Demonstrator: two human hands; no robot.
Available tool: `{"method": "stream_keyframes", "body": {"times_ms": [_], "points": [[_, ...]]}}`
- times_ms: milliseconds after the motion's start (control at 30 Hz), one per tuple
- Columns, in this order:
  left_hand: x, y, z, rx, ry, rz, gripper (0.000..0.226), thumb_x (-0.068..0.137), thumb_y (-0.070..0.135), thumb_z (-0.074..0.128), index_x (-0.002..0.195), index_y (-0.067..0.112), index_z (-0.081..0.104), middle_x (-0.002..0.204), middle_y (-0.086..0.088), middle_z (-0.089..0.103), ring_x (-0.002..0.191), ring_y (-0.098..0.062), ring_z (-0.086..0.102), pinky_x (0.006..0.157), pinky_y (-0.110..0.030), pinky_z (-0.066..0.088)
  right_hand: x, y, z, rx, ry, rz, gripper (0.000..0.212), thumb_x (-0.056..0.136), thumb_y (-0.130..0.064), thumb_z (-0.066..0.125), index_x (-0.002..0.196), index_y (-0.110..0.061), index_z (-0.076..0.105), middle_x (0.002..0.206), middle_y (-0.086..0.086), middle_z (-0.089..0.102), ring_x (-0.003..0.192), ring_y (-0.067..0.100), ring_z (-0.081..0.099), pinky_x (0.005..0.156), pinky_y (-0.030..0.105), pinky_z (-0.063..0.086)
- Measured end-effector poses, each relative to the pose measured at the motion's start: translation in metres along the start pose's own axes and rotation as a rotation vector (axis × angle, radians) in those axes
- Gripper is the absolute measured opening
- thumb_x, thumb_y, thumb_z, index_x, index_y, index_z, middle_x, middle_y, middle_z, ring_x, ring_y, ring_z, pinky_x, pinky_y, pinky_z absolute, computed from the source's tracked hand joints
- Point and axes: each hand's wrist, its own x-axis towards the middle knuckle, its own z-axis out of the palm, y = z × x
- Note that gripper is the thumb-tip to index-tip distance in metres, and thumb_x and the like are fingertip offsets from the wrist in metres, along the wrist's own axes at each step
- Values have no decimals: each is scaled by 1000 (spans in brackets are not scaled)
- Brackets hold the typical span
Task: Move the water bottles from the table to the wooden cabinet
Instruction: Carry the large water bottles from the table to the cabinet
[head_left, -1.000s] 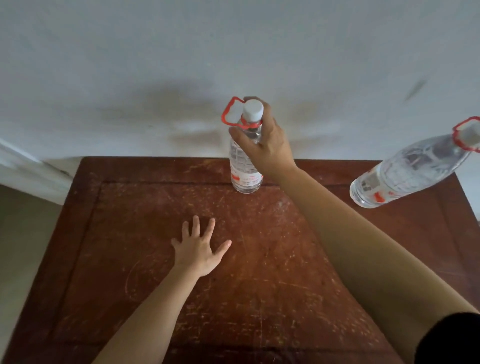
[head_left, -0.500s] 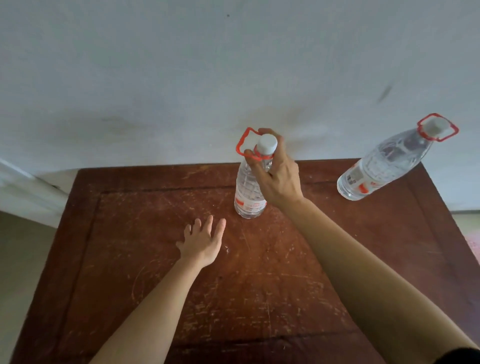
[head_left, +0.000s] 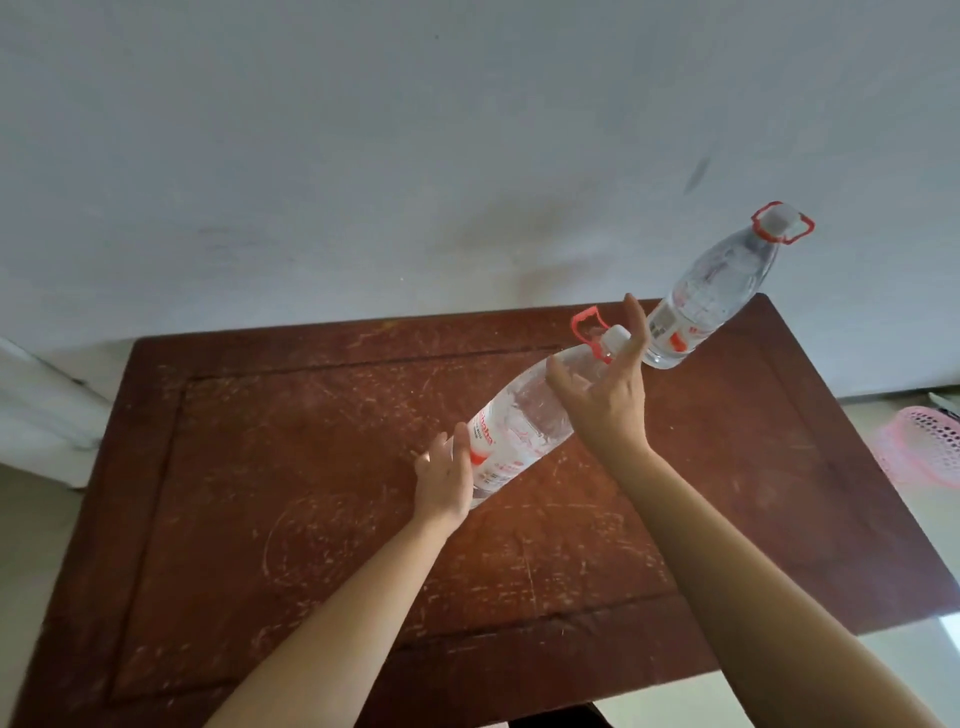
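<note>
the tilted bottle (head_left: 524, 421) hangs above the counter's (head_left: 260, 519) middle, its lower body clasped by the left grip (head_left: 444, 478), while the right grip (head_left: 608, 400) lies open, spread wide beside the neck. better to close it round the neck before carrying. the second bottle (head_left: 711, 291) stands at the far right corner.

Soft daylight; wide-angle edge distortion
</note>
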Motion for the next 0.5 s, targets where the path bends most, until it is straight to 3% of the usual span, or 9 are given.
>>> {"method": "stream_keyframes", "body": {"times_ms": [67,133,200,267,333,400,500], "points": [[-7,4,3,15,4,-13,103,71,100,15,139,30,47,146,-10,49,129,-26,52,98,-52,53,-4,4,-11,-86,-21,-35,88,84,-30,76,152,-41,22,142,6,44,110,-6,47,92,35,48],[-13,10,5,-18,13,-52,109,64,104,17,143,32,42,146,-11,44,123,-29,56,91,-54,57,-9,11,-17,-143,-27,-53,83,84,-34,77,151,-39,29,144,2,38,109,-12,45,94,39,52],[-23,21,6,-33,23,-93,113,61,104,19,146,33,38,148,-8,38,125,-33,53,90,-57,57,-14,18,-21,-137,-23,-62,87,84,-37,77,153,-42,24,146,1,28,120,10,50,93,45,55],[-30,27,8,-75,46,-138,95,76,94,24,149,34,34,149,-10,38,124,-34,53,90,-58,57,-18,25,-22,-151,-35,-112,92,85,-39,76,155,-44,16,152,1,19,126,30,52,88,42,56],[-36,28,12,-113,94,-167,79,88,81,28,150,32,33,146,-10,44,122,-33,56,90,-55,58,-21,27,-24,-171,-45,-184,86,86,-40,74,153,-42,22,159,15,15,113,31,60,78,36,56],[-38,21,13,-141,127,-180,75,91,77,26,149,30,35,138,-7,54,112,-26,62,84,-46,61,-25,25,-22,-146,-58,-301,79,86,-41,74,152,-37,30,162,23,12,114,33,62,75,37,60],[-54,15,18,-221,241,-243,67,95,75,24,141,29,43,125,-4,63,99,-22,66,67,-35,61,-25,25,-19,-85,-150,-475,73,89,-36,76,150,-32,37,162,25,8,114,37,65,75,42,63]]}}
